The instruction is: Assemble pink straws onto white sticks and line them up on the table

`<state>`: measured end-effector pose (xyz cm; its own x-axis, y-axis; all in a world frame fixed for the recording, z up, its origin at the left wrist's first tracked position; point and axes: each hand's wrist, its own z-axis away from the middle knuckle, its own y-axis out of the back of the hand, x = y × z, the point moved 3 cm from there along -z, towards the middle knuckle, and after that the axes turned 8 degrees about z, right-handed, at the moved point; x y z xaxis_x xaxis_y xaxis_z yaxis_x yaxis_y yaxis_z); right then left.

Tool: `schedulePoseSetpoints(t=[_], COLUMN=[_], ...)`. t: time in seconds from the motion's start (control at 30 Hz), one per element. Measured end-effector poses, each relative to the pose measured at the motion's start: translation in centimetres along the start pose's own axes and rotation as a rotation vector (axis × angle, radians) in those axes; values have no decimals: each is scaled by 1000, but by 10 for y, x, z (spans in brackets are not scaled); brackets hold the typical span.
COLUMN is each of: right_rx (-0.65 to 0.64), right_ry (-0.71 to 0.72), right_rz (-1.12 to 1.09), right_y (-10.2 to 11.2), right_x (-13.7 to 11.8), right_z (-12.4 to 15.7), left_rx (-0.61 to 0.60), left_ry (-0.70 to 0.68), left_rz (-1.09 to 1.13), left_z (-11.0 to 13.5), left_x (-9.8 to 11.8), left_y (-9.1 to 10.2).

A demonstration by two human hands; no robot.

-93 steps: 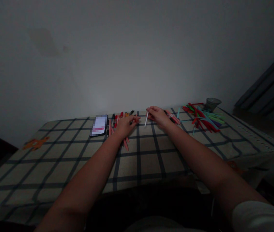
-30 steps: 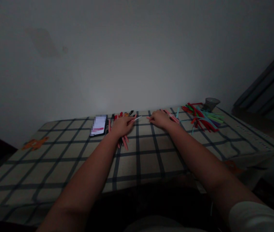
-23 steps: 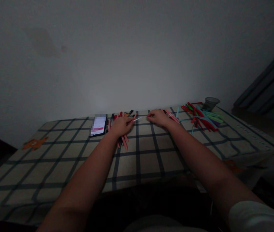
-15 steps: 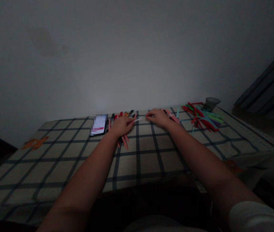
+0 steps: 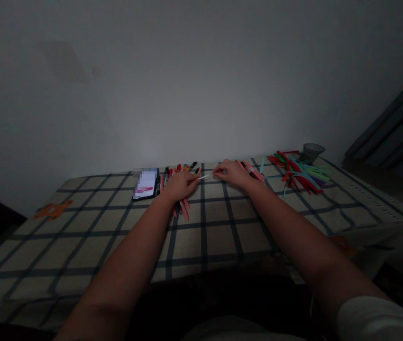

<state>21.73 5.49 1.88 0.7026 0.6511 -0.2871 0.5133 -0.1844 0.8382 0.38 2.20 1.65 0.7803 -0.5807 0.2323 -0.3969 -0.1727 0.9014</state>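
Both my arms reach to the far edge of a checked tablecloth in dim light. My left hand and my right hand each pinch one end of a thin white stick that spans the gap between them. The left hand lies over a cluster of pink and red pens. Beside the right hand lie a few more pink pens.
A lit phone lies left of the pens. A heap of red, green and blue strips and a small cup sit at the far right. An orange scrap lies at the left. A wall stands right behind the table.
The white stick passed from upright in my right hand alone to level between both hands. My right hand has drawn closer to the left.
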Motion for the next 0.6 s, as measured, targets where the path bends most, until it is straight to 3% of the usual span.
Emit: schedulePoseSetpoints(t=[0.4,0.6], right_rx=[-43,-5], right_ry=[92,-22], right_rz=[-53,-107], right_y=[-8,-12], right_x=[-8,-3], right_z=[-2,-1], left_rx=[-38,-27], left_ry=[-47,-14], left_rz=[-4,-23], left_z=[-2,-3], left_x=[2,-3], left_y=[-2,-2])
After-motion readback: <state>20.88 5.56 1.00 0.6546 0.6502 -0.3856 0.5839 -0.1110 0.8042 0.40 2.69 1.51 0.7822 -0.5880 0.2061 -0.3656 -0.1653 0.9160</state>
